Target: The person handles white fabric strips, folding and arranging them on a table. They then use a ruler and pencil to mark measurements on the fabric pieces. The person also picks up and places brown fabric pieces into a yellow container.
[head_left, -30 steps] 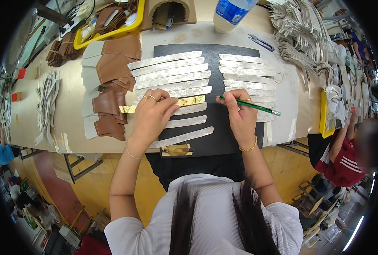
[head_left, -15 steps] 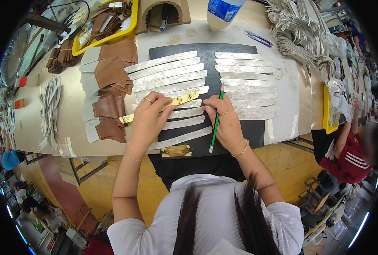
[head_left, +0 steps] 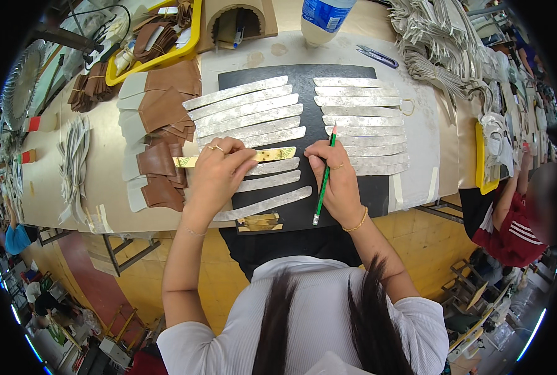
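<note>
Head view: a yellow strip (head_left: 275, 154) and a green pencil (head_left: 320, 203) are held

The yellow strip is long, thin and flat, with dark spots and green marks. It is pinched near its middle by the left hand (head_left: 219, 172), above the silver strips (head_left: 250, 106) on the left. Whether they are touched by it cannot be told. The green pencil is held in the curled right hand (head_left: 334, 178), its tip pointed away from the body. Silver strips are laid in two groups on a black board (head_left: 372, 200), which is set on a tan table (head_left: 37, 187). Brown pieces (head_left: 172, 106) are piled to the left. Farther back, a bottle (head_left: 322, 22), snips (head_left: 376, 56) and a yellow tray (head_left: 156, 67) are seen. Below, a yellow floor (head_left: 144, 284) is crossed by a reddish band (head_left: 84, 265). A red top is worn by a person (head_left: 510, 234) on the right.
</note>
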Available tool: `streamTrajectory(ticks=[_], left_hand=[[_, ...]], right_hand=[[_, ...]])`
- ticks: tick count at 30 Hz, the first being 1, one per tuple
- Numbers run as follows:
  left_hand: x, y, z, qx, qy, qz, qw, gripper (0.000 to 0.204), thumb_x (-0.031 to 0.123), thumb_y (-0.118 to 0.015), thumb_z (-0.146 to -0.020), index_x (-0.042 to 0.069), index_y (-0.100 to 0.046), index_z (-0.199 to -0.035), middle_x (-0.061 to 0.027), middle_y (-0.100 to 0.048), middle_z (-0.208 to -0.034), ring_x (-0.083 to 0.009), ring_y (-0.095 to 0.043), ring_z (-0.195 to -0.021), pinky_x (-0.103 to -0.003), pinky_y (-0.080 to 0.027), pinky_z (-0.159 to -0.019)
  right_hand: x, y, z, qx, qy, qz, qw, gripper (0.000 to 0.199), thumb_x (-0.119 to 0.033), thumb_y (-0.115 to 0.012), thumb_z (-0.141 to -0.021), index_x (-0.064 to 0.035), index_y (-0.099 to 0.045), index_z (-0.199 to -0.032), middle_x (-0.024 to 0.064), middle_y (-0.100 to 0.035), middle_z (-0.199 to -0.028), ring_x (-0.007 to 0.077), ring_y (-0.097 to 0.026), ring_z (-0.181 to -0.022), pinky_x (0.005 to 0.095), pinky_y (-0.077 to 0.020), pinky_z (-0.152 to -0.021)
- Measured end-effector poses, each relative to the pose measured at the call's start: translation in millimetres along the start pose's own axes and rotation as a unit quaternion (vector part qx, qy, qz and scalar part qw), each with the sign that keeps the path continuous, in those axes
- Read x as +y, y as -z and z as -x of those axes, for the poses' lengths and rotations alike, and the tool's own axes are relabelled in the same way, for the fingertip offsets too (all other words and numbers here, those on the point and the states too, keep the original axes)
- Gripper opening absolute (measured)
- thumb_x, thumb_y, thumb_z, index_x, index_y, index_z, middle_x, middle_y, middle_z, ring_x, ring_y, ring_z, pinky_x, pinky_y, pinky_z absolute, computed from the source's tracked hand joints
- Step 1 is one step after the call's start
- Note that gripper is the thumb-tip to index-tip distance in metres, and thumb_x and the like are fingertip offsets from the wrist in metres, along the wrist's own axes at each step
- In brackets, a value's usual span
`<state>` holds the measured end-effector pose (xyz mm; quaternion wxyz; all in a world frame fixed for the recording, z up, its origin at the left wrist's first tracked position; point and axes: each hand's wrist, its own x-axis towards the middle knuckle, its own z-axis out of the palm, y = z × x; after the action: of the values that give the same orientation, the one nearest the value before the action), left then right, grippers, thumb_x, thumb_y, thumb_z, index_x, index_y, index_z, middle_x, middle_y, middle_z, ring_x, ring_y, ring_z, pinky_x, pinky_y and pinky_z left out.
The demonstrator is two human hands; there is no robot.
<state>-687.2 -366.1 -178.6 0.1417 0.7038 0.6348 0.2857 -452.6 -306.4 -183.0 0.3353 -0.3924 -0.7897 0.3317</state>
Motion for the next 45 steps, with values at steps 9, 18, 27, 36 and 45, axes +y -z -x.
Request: streamTrajectory(ticks=[9,18,27,36,45], left_hand=[[3.1,-1.7,-3.2,0.004,-0.008,0.0,1.0,0.017,0.011,-0.079,-0.076,0.005,-0.073,-0.09,-0.0053,-0.062,-0.087,-0.024,-0.057,-0.083,-0.035,-0.048,-0.072],[1.0,-2.5,-3.2,-0.001,-0.005,-0.002,1.0,0.015,0.012,-0.078,-0.078,0.006,-0.073,-0.09,-0.0049,-0.062,-0.088,-0.0243,-0.058,-0.084,-0.035,-0.049,-0.073],[-1.6,-2.3,-3.3,-0.014,0.004,0.007,1.0,0.012,0.014,-0.076,-0.079,0.007,-0.073,-0.089,-0.0042,-0.062,-0.089,-0.0241,-0.058,-0.085,-0.035,-0.049,-0.075],[-2.1,-2.5,-2.9,-0.004,0.001,0.01,1.0,0.013,0.015,-0.077,-0.078,0.008,-0.074,-0.089,-0.0038,-0.062,-0.088,-0.0234,-0.058,-0.084,-0.035,-0.049,-0.074],[-1.7,-4.2,-2.9,0.006,-0.011,-0.003,1.0,0.012,0.015,-0.076,-0.077,0.01,-0.073,-0.087,-0.0014,-0.059,-0.086,-0.0222,-0.056,-0.083,-0.035,-0.047,-0.073]], right_hand=[[3.3,0.2,2.7,0.01,0.013,-0.001,1.0,0.016,-0.002,-0.062,-0.092,-0.0062,-0.059,-0.106,0.0117,-0.062,-0.096,0.0297,-0.057,-0.086,0.0377,-0.0445,-0.079],[0.0,1.2,-1.7,0.024,0.008,-0.023,0.999,0.017,-0.003,-0.059,-0.094,-0.0054,-0.062,-0.11,0.0098,-0.062,-0.093,0.0279,-0.055,-0.08,0.0371,-0.0424,-0.076],[-0.4,2.0,-2.0,0.018,0.004,-0.017,1.0,0.018,-0.002,-0.059,-0.094,-0.0055,-0.062,-0.111,0.0106,-0.062,-0.092,0.0274,-0.056,-0.081,0.0365,-0.0425,-0.076],[-3.8,2.5,-4.8,0.021,0.009,-0.018,1.0,0.025,-0.004,-0.06,-0.094,-0.0076,-0.061,-0.119,0.0099,-0.063,-0.091,0.0251,-0.059,-0.079,0.0344,-0.0436,-0.076],[-26.9,-11.6,-29.5,-0.047,-0.06,-0.131,0.988,0.019,-0.017,-0.062,-0.097,0.0007,-0.069,-0.099,0.0089,-0.066,-0.084,0.0152,-0.06,-0.073,0.0277,-0.0474,-0.067]])
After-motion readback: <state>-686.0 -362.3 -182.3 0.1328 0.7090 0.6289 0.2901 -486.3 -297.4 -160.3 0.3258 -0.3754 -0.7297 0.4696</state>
